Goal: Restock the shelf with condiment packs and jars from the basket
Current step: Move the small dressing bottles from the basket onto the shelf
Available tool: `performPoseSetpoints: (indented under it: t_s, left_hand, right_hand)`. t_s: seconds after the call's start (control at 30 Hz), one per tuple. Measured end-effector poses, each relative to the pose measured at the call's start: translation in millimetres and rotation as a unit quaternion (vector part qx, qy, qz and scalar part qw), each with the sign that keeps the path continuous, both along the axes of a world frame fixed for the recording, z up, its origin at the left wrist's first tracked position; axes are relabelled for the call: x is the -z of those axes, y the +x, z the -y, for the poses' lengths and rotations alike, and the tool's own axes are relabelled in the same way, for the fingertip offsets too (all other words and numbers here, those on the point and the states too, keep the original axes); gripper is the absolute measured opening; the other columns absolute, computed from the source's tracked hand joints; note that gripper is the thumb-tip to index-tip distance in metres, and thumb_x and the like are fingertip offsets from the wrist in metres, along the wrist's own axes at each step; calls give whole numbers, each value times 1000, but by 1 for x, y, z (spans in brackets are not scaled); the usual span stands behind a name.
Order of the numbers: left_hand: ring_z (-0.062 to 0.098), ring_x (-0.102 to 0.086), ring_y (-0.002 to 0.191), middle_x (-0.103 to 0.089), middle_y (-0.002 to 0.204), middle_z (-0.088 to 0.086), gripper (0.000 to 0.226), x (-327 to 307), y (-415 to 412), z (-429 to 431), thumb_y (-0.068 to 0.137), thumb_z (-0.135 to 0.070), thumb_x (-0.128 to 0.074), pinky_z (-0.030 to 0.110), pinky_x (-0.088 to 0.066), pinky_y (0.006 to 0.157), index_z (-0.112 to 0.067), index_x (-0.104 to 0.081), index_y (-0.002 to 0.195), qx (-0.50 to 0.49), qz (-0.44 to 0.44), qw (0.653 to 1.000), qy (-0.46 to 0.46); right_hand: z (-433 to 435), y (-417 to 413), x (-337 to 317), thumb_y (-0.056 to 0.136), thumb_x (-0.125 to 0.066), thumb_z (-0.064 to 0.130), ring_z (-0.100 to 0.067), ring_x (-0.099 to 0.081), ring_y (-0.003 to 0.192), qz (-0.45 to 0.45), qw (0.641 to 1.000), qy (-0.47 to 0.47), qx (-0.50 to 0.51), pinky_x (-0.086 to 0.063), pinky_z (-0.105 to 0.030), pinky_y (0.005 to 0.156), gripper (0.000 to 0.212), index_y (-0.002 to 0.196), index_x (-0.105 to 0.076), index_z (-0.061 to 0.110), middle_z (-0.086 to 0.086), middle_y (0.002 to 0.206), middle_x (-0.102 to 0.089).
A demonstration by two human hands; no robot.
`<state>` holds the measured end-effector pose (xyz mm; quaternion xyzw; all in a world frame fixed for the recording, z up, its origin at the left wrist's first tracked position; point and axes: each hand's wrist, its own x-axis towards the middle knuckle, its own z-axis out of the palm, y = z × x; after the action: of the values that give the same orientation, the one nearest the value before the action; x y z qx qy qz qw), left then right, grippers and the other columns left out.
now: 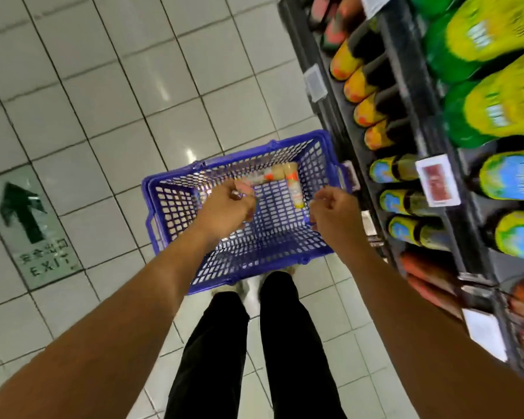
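Pale square floor tiles (pixel 103 86) with dark grout run across the aisle, glossy enough to throw back soft white glare (pixel 161 89) from lights overhead. A green floor sticker (pixel 31 228) with an arrow and the word EXIT sits on the left. Along the right stands a dark shelf (pixel 403 71), its tiers edged with white price tags (pixel 437 184) and lined with blurred, bright-labelled bottles (pixel 360 86).
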<state>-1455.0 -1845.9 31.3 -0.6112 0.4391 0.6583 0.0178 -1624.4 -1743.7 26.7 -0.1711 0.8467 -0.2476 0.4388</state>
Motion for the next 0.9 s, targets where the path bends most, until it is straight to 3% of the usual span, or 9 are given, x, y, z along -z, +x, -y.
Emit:
performPoseSetpoints:
  t_s: [0.13,0.27,0.37,0.47,0.57,0.67,0.73,0.8,0.9]
  left_hand:
    - [13,-54,50,-58,69,7,17,110,-17,-14,98,-4,-51,21,-44,48,-15,-52,86,-59,40,993,91]
    - [12,-52,54,-58,71,4,25,211,-33,-23,100,-12,-49,22,-45,53,-17,-54,76,-129,50,971,196]
    - [14,-39,55,-46,67,3,35,272,-45,-24,101,-12,-38,21,-37,50,-17,-44,67,-208,-10,940,270]
    - [15,-32,50,-38,57,3,43,322,-60,-17,101,-15,-35,19,-37,43,-16,-43,59,-300,-60,904,299]
    - [17,-37,54,-38,63,6,27,357,-76,-7,101,-23,-47,20,-47,40,-10,-48,77,-368,-64,877,303]
    - [17,-39,59,-39,71,7,25,381,-93,3,100,-33,-51,25,-53,52,-9,-55,93,-399,-70,865,296]
    - [14,-40,61,-43,75,6,28,391,-102,10,99,-36,-51,26,-51,63,-10,-56,91,-406,-73,865,284]
    - [14,-40,62,-43,75,6,32,396,-109,14,100,-37,-47,25,-47,64,-11,-53,82,-420,-90,860,276]
    - [16,-52,80,-55,89,7,26,402,-113,15,99,-36,-47,24,-47,66,-11,-56,94,-449,-106,846,266]
  right_hand:
    - [-1,-12,103,93,-63,15,-33,-66,89,28,997,64,-24,-56,-50,80,16,108,-62,10,-11,95,-67]
    - [1,-23,200,96,-61,22,-22,-54,66,-2,990,99,-101,-41,-35,64,15,94,-59,7,-5,76,-58]
    - [10,-29,259,94,-59,23,-36,-63,97,-54,977,136,-156,-48,-37,74,25,110,-64,5,-17,106,-68]
    - [23,-32,301,98,-52,18,-39,-59,108,-118,961,118,-220,-40,-34,76,28,119,-58,2,-21,116,-62]
    - [41,-36,336,98,-52,11,-35,-61,103,-219,928,74,-290,-46,-37,75,29,125,-48,0,-21,117,-59]
    - [56,-37,361,99,-53,12,-32,-61,104,-278,906,83,-307,-50,-38,77,37,133,-41,4,-18,125,-54]
    - [62,-36,371,101,-51,14,-32,-61,109,-310,888,110,-321,-51,-39,78,44,142,-35,5,-19,134,-50]
    - [64,-35,379,103,-46,15,-31,-61,110,-340,866,126,-344,-50,-38,74,49,147,-29,4,-21,140,-46]
    - [64,-33,388,102,-49,17,-28,-58,112,-335,846,134,-392,-44,-32,71,57,150,-22,3,-21,143,-41]
